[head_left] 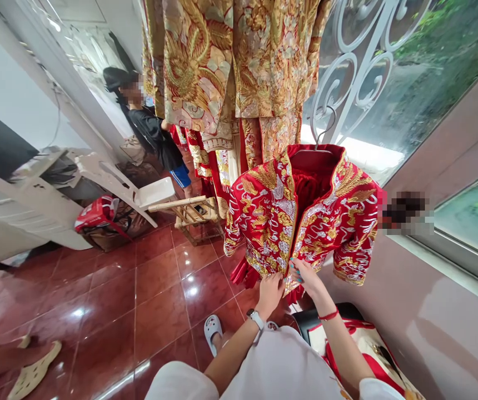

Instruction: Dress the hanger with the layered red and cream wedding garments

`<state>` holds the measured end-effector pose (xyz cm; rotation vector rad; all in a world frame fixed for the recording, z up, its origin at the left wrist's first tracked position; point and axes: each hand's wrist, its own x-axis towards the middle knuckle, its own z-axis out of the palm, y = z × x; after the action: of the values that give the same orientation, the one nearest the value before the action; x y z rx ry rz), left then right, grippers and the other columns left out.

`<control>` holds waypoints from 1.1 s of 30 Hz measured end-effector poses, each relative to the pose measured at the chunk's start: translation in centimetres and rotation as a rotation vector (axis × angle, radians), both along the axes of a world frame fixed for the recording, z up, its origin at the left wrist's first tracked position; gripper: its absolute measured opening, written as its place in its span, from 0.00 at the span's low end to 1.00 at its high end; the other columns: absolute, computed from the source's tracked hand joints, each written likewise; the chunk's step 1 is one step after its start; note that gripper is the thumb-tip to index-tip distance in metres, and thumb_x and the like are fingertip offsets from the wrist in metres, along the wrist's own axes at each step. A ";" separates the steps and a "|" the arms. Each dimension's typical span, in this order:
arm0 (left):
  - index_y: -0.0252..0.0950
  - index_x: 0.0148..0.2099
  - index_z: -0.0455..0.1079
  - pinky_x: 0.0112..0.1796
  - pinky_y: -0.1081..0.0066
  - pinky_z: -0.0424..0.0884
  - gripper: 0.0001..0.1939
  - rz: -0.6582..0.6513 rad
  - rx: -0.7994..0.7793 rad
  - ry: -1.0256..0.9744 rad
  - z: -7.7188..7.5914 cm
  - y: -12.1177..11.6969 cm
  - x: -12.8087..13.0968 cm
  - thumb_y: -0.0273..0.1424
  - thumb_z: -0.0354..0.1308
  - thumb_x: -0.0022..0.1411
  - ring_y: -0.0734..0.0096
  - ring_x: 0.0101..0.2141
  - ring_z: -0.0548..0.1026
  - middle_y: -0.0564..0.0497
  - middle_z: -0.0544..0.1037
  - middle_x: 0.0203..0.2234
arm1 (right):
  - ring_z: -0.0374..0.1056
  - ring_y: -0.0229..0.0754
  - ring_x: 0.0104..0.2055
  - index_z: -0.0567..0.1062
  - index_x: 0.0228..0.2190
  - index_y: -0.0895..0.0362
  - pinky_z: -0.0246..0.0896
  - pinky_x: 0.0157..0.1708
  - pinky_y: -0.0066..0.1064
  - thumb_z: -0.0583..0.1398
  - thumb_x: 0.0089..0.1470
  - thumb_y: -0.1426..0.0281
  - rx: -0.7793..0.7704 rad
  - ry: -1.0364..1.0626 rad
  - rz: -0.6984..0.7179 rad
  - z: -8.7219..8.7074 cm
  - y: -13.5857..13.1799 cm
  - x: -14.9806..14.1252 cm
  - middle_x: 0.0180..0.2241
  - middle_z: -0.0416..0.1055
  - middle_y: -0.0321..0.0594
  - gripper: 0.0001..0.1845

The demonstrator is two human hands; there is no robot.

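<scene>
A red jacket [264,205] with dense gold and silver embroidery hangs from a hanger [325,130] at the window grille. Its front edges meet near the hem and part above, showing red gathered cloth inside. My left hand [270,290], with a watch on the wrist, pinches the jacket's lower front edge. Just right of it and slightly higher, my right hand [307,276] grips the opposite front edge, its thumb at the opening. A red cord circles that wrist. Whatever small fastening lies between the fingers is hidden.
Gold embroidered garments [239,61] hang above and behind the jacket. A bamboo stool [197,214], a white chair [155,193] and a red bag [97,212] stand to the left. Another person [151,130] is behind the garments. A bag [353,333] lies at lower right.
</scene>
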<state>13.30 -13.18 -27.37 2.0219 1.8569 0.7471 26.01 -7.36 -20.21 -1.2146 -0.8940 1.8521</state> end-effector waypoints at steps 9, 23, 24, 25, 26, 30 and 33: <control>0.37 0.43 0.74 0.43 0.66 0.68 0.11 0.025 -0.024 0.055 3.0 3.1 0.2 0.19 0.55 0.62 0.62 0.40 0.81 0.47 0.83 0.37 | 0.36 0.27 0.17 0.61 0.18 0.54 0.31 0.19 0.27 0.64 0.38 0.51 0.036 -0.045 -0.056 -0.1 -2.0 -2.2 0.15 0.43 0.22 0.23; 0.37 0.42 0.72 0.35 0.70 0.66 0.06 0.088 0.019 0.060 7.3 6.2 1.0 0.27 0.59 0.61 0.62 0.33 0.79 0.47 0.81 0.31 | 0.37 0.29 0.20 0.61 0.18 0.54 0.32 0.20 0.29 0.64 0.43 0.54 0.242 -0.039 -0.164 6.5 1.3 -2.3 0.17 0.44 0.26 0.22; 0.37 0.42 0.72 0.36 0.70 0.66 0.06 0.066 0.016 0.068 7.7 6.8 0.9 0.25 0.57 0.62 0.62 0.33 0.79 0.47 0.81 0.31 | 0.36 0.29 0.20 0.61 0.18 0.54 0.32 0.21 0.29 0.64 0.43 0.54 0.239 -0.020 -0.171 6.0 0.9 -2.5 0.17 0.43 0.26 0.22; 0.37 0.41 0.72 0.36 0.70 0.66 0.07 0.039 0.018 0.065 7.9 7.3 0.8 0.23 0.56 0.63 0.63 0.33 0.79 0.47 0.81 0.31 | 0.36 0.29 0.20 0.61 0.18 0.54 0.32 0.20 0.29 0.64 0.43 0.54 0.240 -0.003 -0.166 5.6 0.6 -2.5 0.17 0.43 0.25 0.22; 0.37 0.41 0.72 0.36 0.70 0.66 0.07 0.013 0.026 0.053 7.9 7.5 0.8 0.23 0.55 0.63 0.64 0.33 0.79 0.47 0.82 0.32 | 0.36 0.29 0.20 0.61 0.18 0.54 0.33 0.20 0.28 0.65 0.43 0.55 0.233 0.011 -0.147 5.5 0.6 -2.4 0.17 0.43 0.25 0.22; 0.38 0.45 0.72 0.34 0.71 0.65 0.08 -0.007 0.064 0.000 7.3 7.8 1.0 0.26 0.53 0.67 0.65 0.33 0.79 0.47 0.82 0.35 | 0.35 0.28 0.19 0.56 0.19 0.53 0.34 0.18 0.26 0.66 0.47 0.59 0.076 0.121 0.000 8.8 3.3 -0.7 0.17 0.42 0.23 0.24; 0.38 0.40 0.72 0.31 0.71 0.62 0.11 0.003 0.082 -0.004 7.3 8.0 1.5 0.31 0.49 0.73 0.67 0.30 0.78 0.48 0.81 0.31 | 0.37 0.28 0.19 0.54 0.20 0.53 0.36 0.17 0.24 0.64 0.51 0.64 0.086 0.220 0.010 14.5 7.1 0.2 0.17 0.44 0.24 0.23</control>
<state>14.83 -5.20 -20.09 2.0657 1.8554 0.8407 26.22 -0.26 -5.67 -0.9346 -0.8495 1.8920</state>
